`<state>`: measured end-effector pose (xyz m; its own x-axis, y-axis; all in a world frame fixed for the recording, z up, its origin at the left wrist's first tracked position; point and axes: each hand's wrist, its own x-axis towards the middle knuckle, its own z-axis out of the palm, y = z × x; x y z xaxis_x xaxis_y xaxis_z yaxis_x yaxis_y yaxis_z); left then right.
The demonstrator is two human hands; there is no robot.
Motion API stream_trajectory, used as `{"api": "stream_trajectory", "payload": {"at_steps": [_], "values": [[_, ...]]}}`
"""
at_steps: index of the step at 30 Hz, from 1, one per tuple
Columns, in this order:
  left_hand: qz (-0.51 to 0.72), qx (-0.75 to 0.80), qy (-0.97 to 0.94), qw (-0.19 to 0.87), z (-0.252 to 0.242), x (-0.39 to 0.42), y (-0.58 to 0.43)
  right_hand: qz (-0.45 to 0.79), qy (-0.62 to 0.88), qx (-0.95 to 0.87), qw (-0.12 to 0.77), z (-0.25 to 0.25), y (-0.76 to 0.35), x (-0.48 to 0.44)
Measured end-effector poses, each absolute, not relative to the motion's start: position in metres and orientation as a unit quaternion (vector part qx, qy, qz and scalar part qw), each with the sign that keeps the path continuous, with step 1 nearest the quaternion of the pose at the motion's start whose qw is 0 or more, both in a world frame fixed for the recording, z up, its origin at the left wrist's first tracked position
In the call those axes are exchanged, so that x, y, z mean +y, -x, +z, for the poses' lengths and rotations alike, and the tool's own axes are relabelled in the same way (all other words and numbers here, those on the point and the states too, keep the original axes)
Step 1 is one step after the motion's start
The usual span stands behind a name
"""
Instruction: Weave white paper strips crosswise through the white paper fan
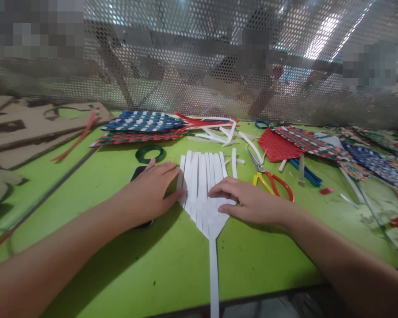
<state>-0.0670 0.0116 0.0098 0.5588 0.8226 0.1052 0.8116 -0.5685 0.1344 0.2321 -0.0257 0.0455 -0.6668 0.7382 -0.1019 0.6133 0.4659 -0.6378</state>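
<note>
On the green table in front of me lies a white woven piece (205, 214) of flat strips, pointed at the near end. Its loose strips (202, 165) fan away from me, and one long strip (213, 274) runs from the point over the table's front edge. My left hand (157, 185) is at the left edge of the weave, fingers stretched out, thumb touching the outer strip. Under that hand is a dark phone (142, 226), mostly covered. My right hand (235, 198) rests on the right side of the weave, fingers bent, thumb and fingertips apart.
Scissors (263, 172) with red and yellow handles lie beyond my right hand. A dark green roll (150, 153) sits beyond my left hand. Woven checked pieces (142, 121), a red piece (278, 145) and loose white strips (219, 132) line the back, before a perforated metal screen (192, 62). Cardboard (46, 128) lies left.
</note>
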Motion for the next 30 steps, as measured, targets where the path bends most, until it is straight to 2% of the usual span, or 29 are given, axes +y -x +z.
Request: {"api": "stream_trajectory", "payload": {"at_steps": [10,19,25,30], "values": [[0.120,0.529,-0.836,0.083,0.015,0.011,0.066,0.345,0.393,-0.848,0.085,0.045,-0.233,-0.025],[0.098,0.548,-0.821,0.128,0.020,0.009,0.062,0.342,0.383,-0.853,0.099,0.043,-0.234,-0.025],[0.099,0.548,-0.820,0.135,0.020,0.009,0.062,0.350,0.483,-0.785,0.168,0.039,-0.237,-0.022],[0.101,0.543,-0.823,0.130,0.016,0.012,0.064,0.333,0.502,-0.783,0.154,0.042,-0.240,-0.022]]}}
